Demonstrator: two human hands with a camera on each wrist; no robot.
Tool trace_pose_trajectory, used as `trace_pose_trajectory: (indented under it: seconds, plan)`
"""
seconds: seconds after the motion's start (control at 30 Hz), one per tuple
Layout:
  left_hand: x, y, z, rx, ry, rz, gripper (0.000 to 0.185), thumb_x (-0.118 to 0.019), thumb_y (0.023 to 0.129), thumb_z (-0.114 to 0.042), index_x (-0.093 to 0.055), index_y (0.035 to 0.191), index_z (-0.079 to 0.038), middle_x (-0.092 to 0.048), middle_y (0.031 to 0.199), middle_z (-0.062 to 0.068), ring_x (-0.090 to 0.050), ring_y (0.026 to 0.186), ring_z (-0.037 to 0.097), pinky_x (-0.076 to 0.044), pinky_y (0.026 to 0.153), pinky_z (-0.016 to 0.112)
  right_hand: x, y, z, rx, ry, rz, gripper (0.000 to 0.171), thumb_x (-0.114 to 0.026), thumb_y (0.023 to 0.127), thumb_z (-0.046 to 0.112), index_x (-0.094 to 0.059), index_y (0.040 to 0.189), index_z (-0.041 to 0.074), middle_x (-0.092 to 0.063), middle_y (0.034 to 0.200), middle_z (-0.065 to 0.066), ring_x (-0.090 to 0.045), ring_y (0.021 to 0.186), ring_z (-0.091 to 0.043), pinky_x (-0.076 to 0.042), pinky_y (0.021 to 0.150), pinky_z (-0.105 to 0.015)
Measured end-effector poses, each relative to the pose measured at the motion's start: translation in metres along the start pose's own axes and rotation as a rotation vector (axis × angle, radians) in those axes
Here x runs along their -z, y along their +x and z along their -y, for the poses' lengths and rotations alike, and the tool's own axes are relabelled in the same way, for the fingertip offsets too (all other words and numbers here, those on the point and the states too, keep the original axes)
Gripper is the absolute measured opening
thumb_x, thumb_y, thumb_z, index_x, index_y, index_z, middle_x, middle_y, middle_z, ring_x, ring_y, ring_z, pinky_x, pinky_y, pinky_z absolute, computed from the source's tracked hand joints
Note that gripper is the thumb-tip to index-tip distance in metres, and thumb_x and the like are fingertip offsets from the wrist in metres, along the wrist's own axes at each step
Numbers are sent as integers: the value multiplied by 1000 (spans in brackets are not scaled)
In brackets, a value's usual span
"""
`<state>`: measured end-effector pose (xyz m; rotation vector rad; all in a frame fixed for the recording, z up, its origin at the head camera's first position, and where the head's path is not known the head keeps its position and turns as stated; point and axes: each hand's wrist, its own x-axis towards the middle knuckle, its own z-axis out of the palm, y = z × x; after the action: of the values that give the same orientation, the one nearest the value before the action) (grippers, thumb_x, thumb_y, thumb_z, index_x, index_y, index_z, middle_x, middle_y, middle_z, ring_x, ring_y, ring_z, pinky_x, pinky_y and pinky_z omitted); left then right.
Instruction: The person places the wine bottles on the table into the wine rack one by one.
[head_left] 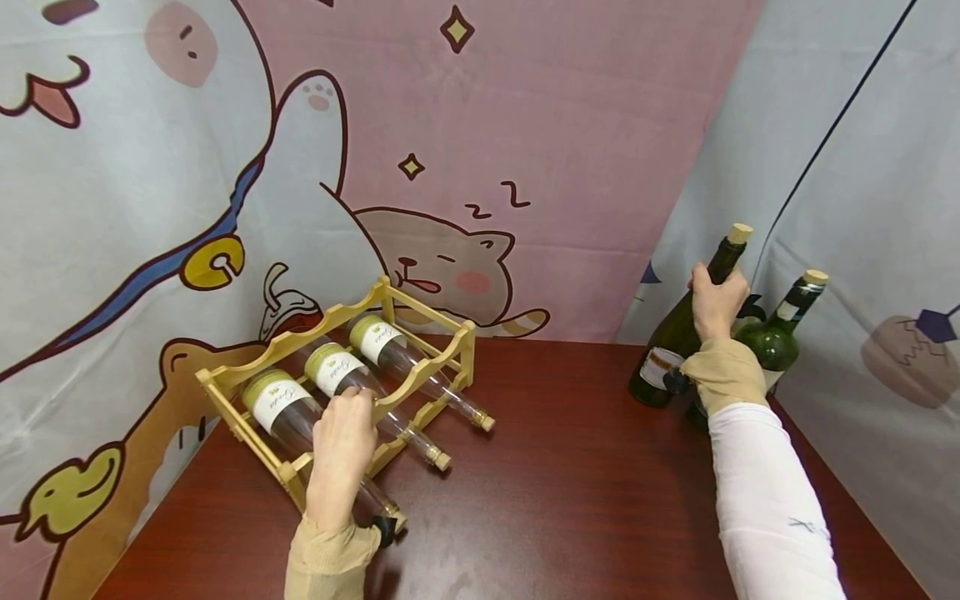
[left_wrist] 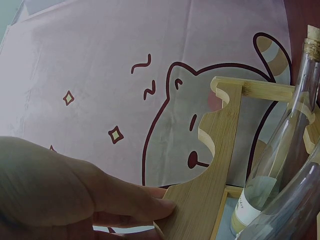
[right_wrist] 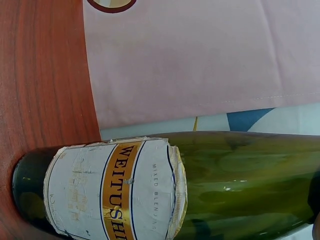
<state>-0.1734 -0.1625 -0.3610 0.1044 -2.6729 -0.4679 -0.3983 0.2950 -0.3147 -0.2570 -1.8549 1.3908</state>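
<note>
My left hand (head_left: 343, 454) grips the front rail of a light wooden wine rack (head_left: 467, 350); the left wrist view shows the thumb against the wavy rail (left_wrist: 210, 185). Three clear, corked bottles lie in the rack, a near one (head_left: 277, 400), a middle one (head_left: 333, 367) and a far one (head_left: 378, 337), with necks pointing front right. Over at the right, my right hand (head_left: 717, 302) holds a dark green wine bottle (head_left: 678, 329) round its upper part. This bottle leans right, its base at the table. Its white label (right_wrist: 80, 185) has a gold band.
Just right of the held bottle stands another corked green bottle (head_left: 776, 342), partly hidden by the right forearm. The reddish-brown table (head_left: 540, 467) lies between the rack and the green bottles. A cartoon-printed cloth (head_left: 585, 150) hangs behind and at the sides.
</note>
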Motion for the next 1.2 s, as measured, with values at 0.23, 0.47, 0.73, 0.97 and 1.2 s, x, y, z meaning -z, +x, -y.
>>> trace_pose_trajectory:
  seconds: [0.23, 0.47, 0.73, 0.97, 1.2]
  plan:
    - [1, -1, 1, 6, 9, -3, 12, -59, 75, 8, -66, 83, 3, -62, 81, 19, -62, 70, 44, -47, 52, 53, -4, -7, -1, 46, 45, -12, 12, -58, 84, 22, -55, 72, 23, -51, 50, 24, -49, 50, 2, -37, 56, -17]
    - [3, -1, 0, 2, 1, 1, 13, -59, 75, 8, -66, 84, 3, -62, 80, 19, -62, 70, 44, -47, 52, 53, -6, -16, 0, 109, 85, -26, 16, -57, 84, 19, -53, 69, 25, -51, 50, 23, -48, 49, 0, -36, 57, -20]
    - [3, -1, 0, -4, 6, -13, 9, -60, 75, 8, -65, 80, 3, -61, 78, 19, -61, 68, 44, -46, 51, 54, -1, -24, 2, 123, 103, -37, 15, -57, 85, 20, -53, 72, 26, -52, 53, 23, -49, 51, 2, -36, 60, -20]
    - [1, 0, 0, -2, 5, -15, 10, -59, 75, 9, -65, 81, 3, -61, 79, 19, -61, 69, 44, -47, 52, 54, 3, -34, 4, 167, 123, -81, 15, -59, 84, 19, -53, 72, 27, -53, 54, 24, -50, 51, 7, -38, 61, -17]
    - [1, 0, -1, -6, -4, -10, 10, -59, 74, 9, -65, 81, 3, -62, 79, 19, -61, 69, 44, -46, 52, 54, 6, -43, 6, 191, 131, -141, 19, -60, 83, 17, -53, 68, 27, -53, 54, 25, -50, 49, 11, -39, 60, -14]
